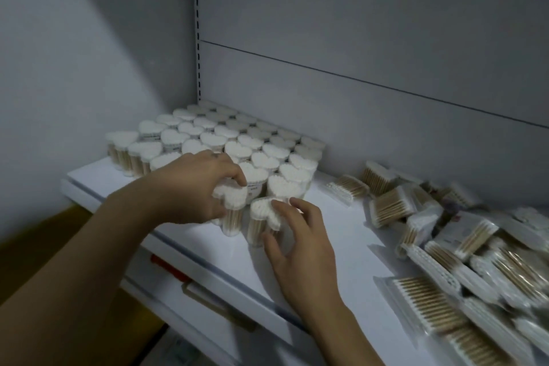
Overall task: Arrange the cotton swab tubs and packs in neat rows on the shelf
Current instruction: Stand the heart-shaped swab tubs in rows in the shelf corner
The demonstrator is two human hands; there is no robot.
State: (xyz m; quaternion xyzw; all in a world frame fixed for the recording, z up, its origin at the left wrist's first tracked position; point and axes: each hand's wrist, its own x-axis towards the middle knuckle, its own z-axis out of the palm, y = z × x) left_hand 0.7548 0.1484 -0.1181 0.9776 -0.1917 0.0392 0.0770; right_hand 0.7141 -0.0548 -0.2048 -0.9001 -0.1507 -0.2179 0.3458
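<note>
Both forearms are bare to the frame edge at 7 and 5 o'clock, as are the left hand (pixel 190 184) and right hand (pixel 297 235). One left-hand finger carries a small dark band or mark, too blurred to identify.

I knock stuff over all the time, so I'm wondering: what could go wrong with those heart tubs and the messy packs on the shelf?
1. The left hand and right hand each hold a tall, narrow tub, the left tub and right tub, near the front of the shelf; a bump might tip one off.
2. Pushing them in hard could knock the tightly packed rows crooked.
3. The loose pile of packs might slide.
</note>
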